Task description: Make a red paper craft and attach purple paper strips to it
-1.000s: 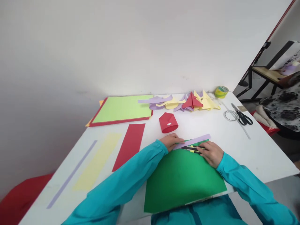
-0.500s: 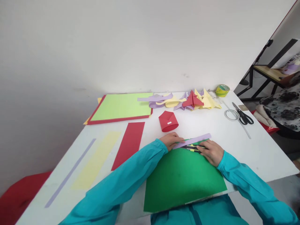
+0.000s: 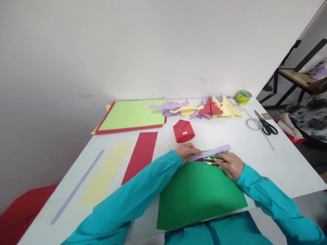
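Observation:
A dark green paper sheet (image 3: 199, 195) lies at the near edge of the white table (image 3: 281, 160). A lilac paper strip (image 3: 217, 150) lies along the sheet's far edge. My left hand (image 3: 187, 152) presses down on the strip's left end with fingers together. My right hand (image 3: 230, 165) is closed around a black and yellow utility knife (image 3: 208, 161), its tip pointing left just below the strip.
A red strip (image 3: 141, 154), a pale yellow strip (image 3: 107, 173) and a thin lilac strip (image 3: 76, 188) lie to the left. A light green sheet (image 3: 133, 115) on red card, a red paper loop (image 3: 183, 131), folded paper shapes (image 3: 212, 109), tape rolls (image 3: 243, 97) and scissors (image 3: 267, 125) sit farther back.
Both hands stay on the strip and knife at the green sheet's far edge. Only the camera view has shifted slightly.

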A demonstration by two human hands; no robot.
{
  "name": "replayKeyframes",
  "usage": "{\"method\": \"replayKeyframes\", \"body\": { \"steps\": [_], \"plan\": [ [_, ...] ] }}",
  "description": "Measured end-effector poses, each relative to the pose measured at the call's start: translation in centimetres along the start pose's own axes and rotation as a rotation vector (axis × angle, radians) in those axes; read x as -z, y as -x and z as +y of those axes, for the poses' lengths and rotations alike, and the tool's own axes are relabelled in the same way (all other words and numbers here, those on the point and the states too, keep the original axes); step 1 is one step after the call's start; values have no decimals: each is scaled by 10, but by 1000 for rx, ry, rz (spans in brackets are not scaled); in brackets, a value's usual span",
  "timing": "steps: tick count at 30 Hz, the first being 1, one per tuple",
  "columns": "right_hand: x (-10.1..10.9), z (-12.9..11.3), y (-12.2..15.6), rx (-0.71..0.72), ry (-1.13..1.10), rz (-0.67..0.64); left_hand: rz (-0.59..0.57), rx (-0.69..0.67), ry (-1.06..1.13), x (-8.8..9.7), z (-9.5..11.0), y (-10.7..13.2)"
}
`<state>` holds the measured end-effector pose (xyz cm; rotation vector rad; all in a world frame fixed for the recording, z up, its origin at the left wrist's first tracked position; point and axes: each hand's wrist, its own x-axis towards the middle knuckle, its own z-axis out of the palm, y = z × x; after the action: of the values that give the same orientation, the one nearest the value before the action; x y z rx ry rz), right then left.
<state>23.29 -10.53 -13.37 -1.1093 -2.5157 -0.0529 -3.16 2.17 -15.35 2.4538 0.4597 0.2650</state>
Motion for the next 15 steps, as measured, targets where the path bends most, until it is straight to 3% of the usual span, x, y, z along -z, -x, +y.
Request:
{"method": "replayKeyframes", "body": {
  "steps": [15],
  "plan": [
    [-3, -2, 1, -15, 18, 5, 8, -3, 30, 1, 1, -1]
  ]
}}
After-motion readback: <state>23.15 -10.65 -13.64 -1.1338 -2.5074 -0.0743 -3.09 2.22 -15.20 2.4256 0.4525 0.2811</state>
